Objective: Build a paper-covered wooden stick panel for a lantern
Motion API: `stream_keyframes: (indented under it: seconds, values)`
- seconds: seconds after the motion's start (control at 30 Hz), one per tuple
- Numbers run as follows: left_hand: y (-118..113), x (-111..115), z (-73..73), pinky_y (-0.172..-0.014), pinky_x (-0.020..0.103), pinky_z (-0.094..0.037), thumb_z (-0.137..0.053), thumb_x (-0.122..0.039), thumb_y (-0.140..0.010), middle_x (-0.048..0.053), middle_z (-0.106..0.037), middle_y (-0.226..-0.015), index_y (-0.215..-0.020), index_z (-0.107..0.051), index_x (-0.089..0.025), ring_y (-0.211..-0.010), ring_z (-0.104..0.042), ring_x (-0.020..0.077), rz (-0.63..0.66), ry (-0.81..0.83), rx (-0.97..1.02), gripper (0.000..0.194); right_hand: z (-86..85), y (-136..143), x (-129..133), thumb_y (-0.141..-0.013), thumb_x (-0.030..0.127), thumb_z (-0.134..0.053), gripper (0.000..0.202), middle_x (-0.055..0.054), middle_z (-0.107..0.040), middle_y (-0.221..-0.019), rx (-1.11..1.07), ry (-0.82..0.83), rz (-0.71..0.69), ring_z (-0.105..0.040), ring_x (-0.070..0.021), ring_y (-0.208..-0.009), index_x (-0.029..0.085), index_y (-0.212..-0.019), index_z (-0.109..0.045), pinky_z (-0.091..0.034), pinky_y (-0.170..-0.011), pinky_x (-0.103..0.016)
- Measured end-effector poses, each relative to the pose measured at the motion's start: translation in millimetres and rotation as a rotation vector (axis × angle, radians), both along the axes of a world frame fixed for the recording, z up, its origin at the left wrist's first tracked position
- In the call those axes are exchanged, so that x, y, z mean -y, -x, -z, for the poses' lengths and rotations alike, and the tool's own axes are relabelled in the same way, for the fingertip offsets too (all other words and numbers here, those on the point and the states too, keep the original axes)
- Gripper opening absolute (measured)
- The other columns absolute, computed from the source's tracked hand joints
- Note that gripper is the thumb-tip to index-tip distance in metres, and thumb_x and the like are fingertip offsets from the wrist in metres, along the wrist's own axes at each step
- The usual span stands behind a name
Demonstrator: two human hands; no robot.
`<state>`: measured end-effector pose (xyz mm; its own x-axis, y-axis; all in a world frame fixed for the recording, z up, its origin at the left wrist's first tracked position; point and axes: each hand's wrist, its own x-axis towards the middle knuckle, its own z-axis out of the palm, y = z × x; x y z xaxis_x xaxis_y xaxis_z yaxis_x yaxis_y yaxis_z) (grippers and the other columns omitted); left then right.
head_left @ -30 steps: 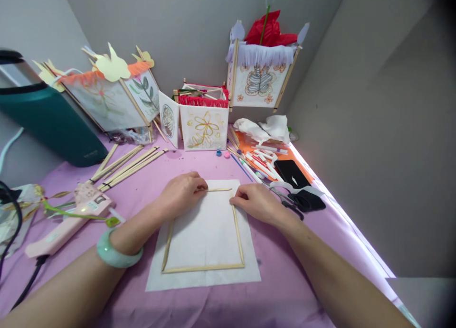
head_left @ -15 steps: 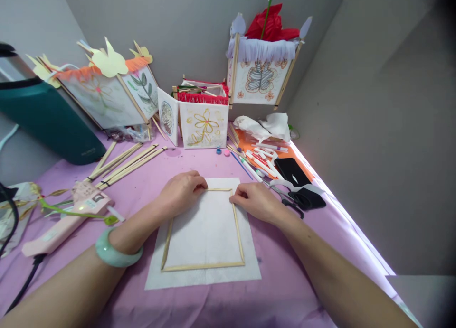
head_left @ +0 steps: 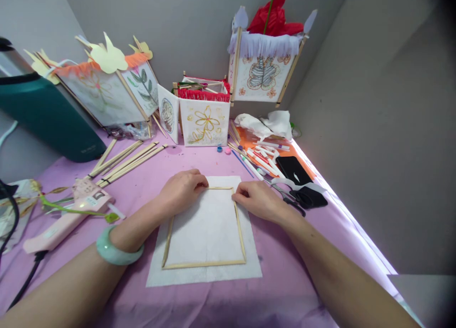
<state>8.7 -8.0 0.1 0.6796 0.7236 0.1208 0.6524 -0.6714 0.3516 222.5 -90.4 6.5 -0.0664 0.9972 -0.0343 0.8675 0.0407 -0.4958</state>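
A sheet of white paper (head_left: pixel 206 233) lies flat on the purple tablecloth in front of me. On it rests a rectangular frame of thin wooden sticks (head_left: pixel 204 264), with paper showing beyond its edges. My left hand (head_left: pixel 183 190) is closed at the frame's far left corner, thumb and fingers pinching the stick there; that corner is hidden under the hand. At the far right corner my right hand (head_left: pixel 254 199) is closed too, its fingertips on the right-hand stick. A pale green bangle (head_left: pixel 117 249) circles my left wrist.
A pink glue gun (head_left: pixel 71 219) and bundled wooden sticks (head_left: pixel 128 162) lie left, beside a teal bottle (head_left: pixel 50 114). Right are markers (head_left: pixel 265 159), scissors (head_left: pixel 290 197) and a black phone (head_left: pixel 294 170). Decorated paper lanterns (head_left: pixel 204 121) stand at the back; another lantern (head_left: pixel 265 76) hangs above.
Both hands keep their places at the frame's far corners. The whole view has shifted very slightly; the frame and paper lie as before.
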Motion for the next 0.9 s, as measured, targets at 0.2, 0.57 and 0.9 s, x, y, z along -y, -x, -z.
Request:
stream_keyframes:
  seconds: [0.2,0.57,0.9]
  values:
    - [0.5,0.0,-1.6,-0.072,0.029,-0.045,-0.052,-0.018,-0.083,0.004,-0.067,-0.091,-0.086,-0.071,-0.02,-0.077,-0.062,0.0168,0.009,0.002,0.009,0.019,0.5,0.2,-1.0,-0.082,0.026,-0.054,0.022,-0.001,-0.062,-0.064,-0.002,-0.002,0.005,-0.052,-0.0128,-0.058,0.019,-0.061,-0.057,-0.031,-0.054,-0.026]
    - [3.7,-1.5,-5.5,-0.067,0.026,-0.042,-0.053,-0.019,-0.083,0.005,-0.066,-0.093,-0.095,-0.069,-0.017,-0.069,-0.057,0.0127,0.012,-0.022,0.058,0.02,-2.2,-3.5,-1.5,-0.083,0.031,-0.055,0.023,-0.002,-0.064,-0.068,-0.027,0.007,-0.03,-0.053,-0.0137,-0.062,0.019,-0.064,-0.06,-0.032,-0.057,-0.026]
    - [65.3,47.7,-31.1,-0.062,0.025,-0.042,-0.055,-0.027,-0.083,0.002,-0.067,-0.087,-0.088,-0.069,-0.019,-0.066,-0.057,0.0119,-0.172,-0.051,0.207,0.016,-3.4,-7.6,-3.7,-0.084,0.032,-0.054,0.024,-0.001,-0.063,-0.068,-0.018,0.035,-0.042,-0.052,-0.0137,-0.063,0.018,-0.066,-0.061,-0.032,-0.057,-0.025]
